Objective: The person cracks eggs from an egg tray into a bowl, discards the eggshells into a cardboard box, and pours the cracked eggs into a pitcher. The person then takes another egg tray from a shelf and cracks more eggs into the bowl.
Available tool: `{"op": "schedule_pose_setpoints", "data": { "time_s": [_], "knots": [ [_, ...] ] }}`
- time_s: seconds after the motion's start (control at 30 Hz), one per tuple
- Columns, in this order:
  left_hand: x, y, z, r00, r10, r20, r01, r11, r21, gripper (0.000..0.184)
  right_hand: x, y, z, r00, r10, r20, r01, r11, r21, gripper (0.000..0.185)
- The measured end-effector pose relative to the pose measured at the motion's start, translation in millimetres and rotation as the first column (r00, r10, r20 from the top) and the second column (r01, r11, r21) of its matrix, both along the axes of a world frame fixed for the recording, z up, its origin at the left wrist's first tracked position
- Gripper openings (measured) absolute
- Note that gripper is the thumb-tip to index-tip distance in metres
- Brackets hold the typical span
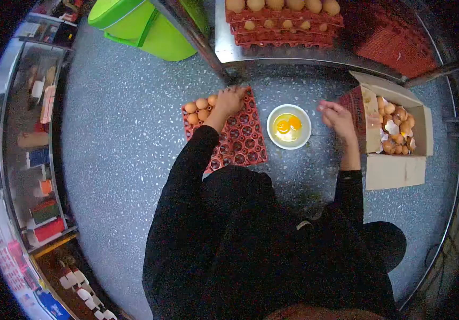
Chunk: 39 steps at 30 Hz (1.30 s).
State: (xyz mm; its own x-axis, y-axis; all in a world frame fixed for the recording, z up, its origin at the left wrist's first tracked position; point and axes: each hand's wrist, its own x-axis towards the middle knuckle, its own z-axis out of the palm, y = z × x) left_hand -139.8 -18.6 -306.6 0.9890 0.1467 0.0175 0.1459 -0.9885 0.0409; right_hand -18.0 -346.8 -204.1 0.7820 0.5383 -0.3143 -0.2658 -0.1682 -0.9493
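Observation:
My left hand (230,101) is over the upper part of a red egg tray (243,133), its fingers bent downward; whether an egg is under them is hidden. Several brown eggs (203,103) sit in the tray's upper left cells, beside that hand. Right of the tray stands a white bowl (289,145) holding two yolks (289,124) in clear egg white. My right hand (337,116) is raised between the bowl and a cardboard box (424,128), touching neither, with its fingers partly bent and nothing clearly visible in them. Broken eggshells (397,128) fill much of the box.
Stacked red trays with eggs (285,24) rest on a metal shelf (224,45) at the top. A green bucket (160,34) stands at the upper left. More red trays (395,48) are at the upper right. A glass cabinet (37,133) runs along the left.

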Motion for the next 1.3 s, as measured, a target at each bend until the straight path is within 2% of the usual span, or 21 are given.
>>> {"op": "schedule_pose_setpoints", "data": {
  "time_s": [0.07, 0.1, 0.17, 0.2, 0.23, 0.3, 0.37, 0.47, 0.53, 0.6, 0.63, 0.67, 0.7, 0.73, 0.8, 0.83, 0.9, 1.03, 1.13, 1.23, 1.3],
  "knots": [
    [10, 0, 0, 0.971, -0.006, -0.240, 0.017, 0.999, 0.047, 0.041, -9, 1, -3, 0.998, 0.020, -0.052, -0.022, 0.999, -0.029, 0.027],
    [16, 6, -11, 0.971, -0.016, -0.238, 0.027, 0.999, 0.041, 0.041, -12, 2, -7, 0.999, 0.010, -0.050, -0.012, 0.999, -0.035, 0.027],
    [22, 21, -41, 0.976, -0.020, -0.217, 0.027, 0.999, 0.032, 0.032, -16, 3, -18, 0.993, -0.022, -0.116, 0.011, 0.995, -0.095, 0.027],
    [23, 19, -31, 0.984, -0.016, -0.178, 0.017, 1.000, 0.006, 0.026, -12, 1, -18, 0.982, 0.126, -0.142, -0.148, 0.975, -0.164, 0.028],
    [23, 18, -26, 0.984, -0.025, -0.179, 0.025, 1.000, 0.002, 0.026, -16, 2, -18, 0.983, 0.117, -0.143, -0.141, 0.976, -0.168, 0.028],
    [25, 18, -15, 0.988, -0.038, -0.150, 0.032, 0.998, -0.046, 0.026, -30, 9, -23, 0.968, 0.015, -0.252, -0.013, 1.000, 0.009, 0.028],
    [18, 14, 1, 0.996, -0.021, -0.088, 0.010, 0.992, -0.128, 0.030, -33, 8, -32, 0.958, 0.005, -0.286, -0.001, 1.000, 0.012, 0.025],
    [7, 4, 24, 0.999, 0.009, 0.046, 0.006, 0.947, -0.322, 0.037, -33, 1, -67, 0.895, 0.226, -0.385, -0.138, 0.960, 0.243, 0.032],
    [2, -6, 25, 0.994, 0.019, 0.112, 0.031, 0.901, -0.433, 0.042, -40, 7, -70, 0.918, 0.187, -0.350, -0.129, 0.975, 0.182, 0.035],
    [3, -30, 20, 0.986, 0.087, 0.143, 0.108, 0.327, -0.939, 0.042, -49, 19, -79, 0.937, 0.150, -0.315, -0.118, 0.986, 0.119, 0.039],
    [2, -44, 20, 0.987, 0.083, 0.137, 0.104, 0.321, -0.941, 0.042, -52, 26, -88, 0.994, 0.083, -0.068, -0.081, 0.996, 0.030, 0.039],
    [2, -61, 20, 0.992, 0.076, 0.105, 0.089, 0.192, -0.977, 0.040, -56, 30, -96, 0.981, 0.031, 0.189, -0.022, 0.998, -0.051, 0.039],
    [2, -77, 18, 0.995, 0.063, 0.073, 0.069, 0.057, -0.996, 0.037, -62, 35, -93, 0.983, 0.026, 0.184, -0.015, 0.998, -0.060, 0.039],
    [2, -91, 13, 0.996, 0.057, 0.070, 0.067, 0.047, -0.997, 0.037, -67, 41, -86, 0.960, -0.036, 0.277, 0.046, 0.998, -0.031, 0.040],
    [1, -116, 3, 0.980, -0.028, -0.197, -0.199, -0.191, -0.961, 0.036, -73, 44, -72, 0.850, -0.068, 0.522, 0.125, 0.989, -0.074, 0.042],
    [1, -128, -4, 0.980, -0.033, -0.198, -0.200, -0.200, -0.959, 0.036, -73, 42, -70, 0.851, -0.066, 0.522, 0.128, 0.988, -0.084, 0.042],
    [-1, -146, -13, 0.941, -0.074, -0.332, -0.317, -0.539, -0.780, 0.036, -74, 38, -67, 0.690, 0.001, 0.723, 0.132, 0.983, -0.127, 0.037],
    [1, -157, -21, 0.898, -0.079, -0.433, -0.384, -0.622, -0.682, 0.034, -78, 30, -68, 0.711, -0.106, 0.696, 0.253, 0.961, -0.112, 0.036],
    [6, -158, -39, 0.927, -0.097, -0.362, -0.312, -0.734, -0.603, 0.032, -82, 28, -75, 0.603, -0.075, 0.794, 0.276, 0.954, -0.120, 0.037],
    [6, -161, -38, 0.903, -0.130, -0.409, -0.373, -0.710, -0.597, 0.034, -84, 29, -80, 0.631, 0.158, 0.759, 0.061, 0.966, -0.252, 0.037],
    [7, -160, -29, 0.901, -0.091, -0.423, -0.363, -0.690, -0.626, 0.034, -86, 29, -79, 0.669, -0.014, 0.743, 0.172, 0.976, -0.136, 0.037]
  ]
}}
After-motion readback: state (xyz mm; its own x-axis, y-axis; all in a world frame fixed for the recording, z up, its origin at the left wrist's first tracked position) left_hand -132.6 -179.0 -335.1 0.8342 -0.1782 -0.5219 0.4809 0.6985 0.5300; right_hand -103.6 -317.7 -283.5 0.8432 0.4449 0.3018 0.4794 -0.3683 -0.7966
